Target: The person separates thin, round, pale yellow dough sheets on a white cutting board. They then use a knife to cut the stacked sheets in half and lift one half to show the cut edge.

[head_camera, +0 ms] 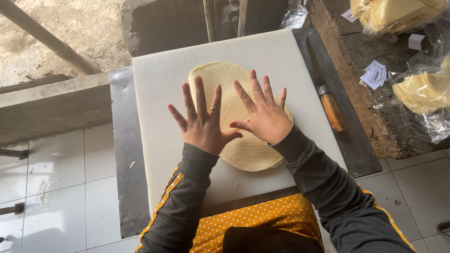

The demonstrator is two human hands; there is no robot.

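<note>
One white cutting board (159, 84) fills the frame's centre; on it, slightly right of middle, a stack of pale round flatbreads (248, 150) is pressed flat. The left hand (202, 122) and right hand (263, 115) are spread open, grasping nothing. A knife (326, 91) is laid at right, seemingly clear. Uneven pressure could slide or tear the thin sheets.

wafer stack (243, 150) part-hidden, bagged wafers (422, 91) cropped
</note>
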